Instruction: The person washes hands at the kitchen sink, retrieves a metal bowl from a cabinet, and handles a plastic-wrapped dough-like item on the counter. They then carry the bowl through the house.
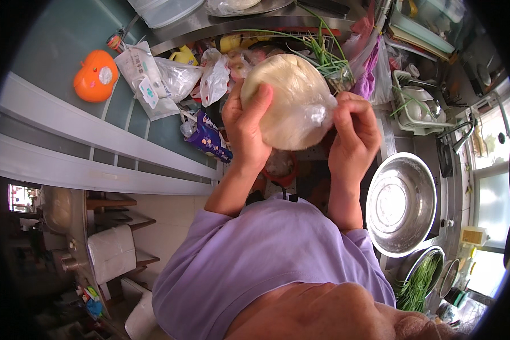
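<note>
A large round lump of pale dough (289, 97) in a clear plastic bag is held up in front of my chest. My left hand (250, 123) grips its left side, the thumb lying over the front and the fingers hidden behind. At the dough's right edge, my right hand (353, 127) pinches the gathered plastic between thumb and fingers. The plastic looks drawn tight over the dough, with a shiny bunched patch near my right fingertips.
A large steel basin (401, 204) stands at the right by the sink, with green chives (420, 280) in a bowl below it. Beyond the dough are green onions (323, 55), plastic bags (214, 76) and a steel counter edge (187, 38). A dish rack (425, 123) is upper right.
</note>
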Tool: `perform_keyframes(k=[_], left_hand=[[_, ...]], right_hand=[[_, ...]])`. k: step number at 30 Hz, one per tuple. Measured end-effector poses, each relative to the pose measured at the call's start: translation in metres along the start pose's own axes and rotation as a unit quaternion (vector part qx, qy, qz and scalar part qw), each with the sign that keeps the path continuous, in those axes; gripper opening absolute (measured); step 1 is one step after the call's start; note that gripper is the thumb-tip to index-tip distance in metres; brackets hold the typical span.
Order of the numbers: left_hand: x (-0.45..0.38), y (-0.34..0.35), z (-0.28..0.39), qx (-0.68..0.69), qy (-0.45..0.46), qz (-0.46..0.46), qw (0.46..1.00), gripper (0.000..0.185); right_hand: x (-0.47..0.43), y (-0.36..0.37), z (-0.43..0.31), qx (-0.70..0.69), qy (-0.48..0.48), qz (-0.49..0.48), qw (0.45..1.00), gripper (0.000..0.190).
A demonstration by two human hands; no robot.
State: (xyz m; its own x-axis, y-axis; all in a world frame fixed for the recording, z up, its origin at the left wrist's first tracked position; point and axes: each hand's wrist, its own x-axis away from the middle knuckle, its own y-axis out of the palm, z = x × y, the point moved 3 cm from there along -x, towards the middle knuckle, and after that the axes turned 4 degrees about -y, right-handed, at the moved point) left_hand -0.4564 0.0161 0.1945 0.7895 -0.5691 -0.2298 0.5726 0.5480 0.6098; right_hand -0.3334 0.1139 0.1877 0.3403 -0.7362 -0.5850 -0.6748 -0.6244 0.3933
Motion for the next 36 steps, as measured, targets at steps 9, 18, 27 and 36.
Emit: perform_keyframes(k=[9,18,27,36], left_hand=[[0.057,0.012,0.041,0.213,0.033,-0.066,0.974,0.06],[0.07,0.018,0.051,0.26,0.056,-0.113,0.957,0.061],[0.043,0.014,0.051,0.004,0.088,-0.011,0.996,0.039],[-0.021,-0.036,-0.005,-0.1,0.069,0.035,0.992,0.023]], right_hand=[[0.014,0.02,-0.088,-0.308,-0.114,-0.162,0.931,0.017],[0.036,0.031,-0.123,-0.254,-0.008,-0.051,0.966,0.019],[0.006,0.005,-0.057,-0.052,-0.106,-0.176,0.977,0.052],[-0.01,0.026,0.056,0.158,-0.05,-0.109,0.98,0.025]])
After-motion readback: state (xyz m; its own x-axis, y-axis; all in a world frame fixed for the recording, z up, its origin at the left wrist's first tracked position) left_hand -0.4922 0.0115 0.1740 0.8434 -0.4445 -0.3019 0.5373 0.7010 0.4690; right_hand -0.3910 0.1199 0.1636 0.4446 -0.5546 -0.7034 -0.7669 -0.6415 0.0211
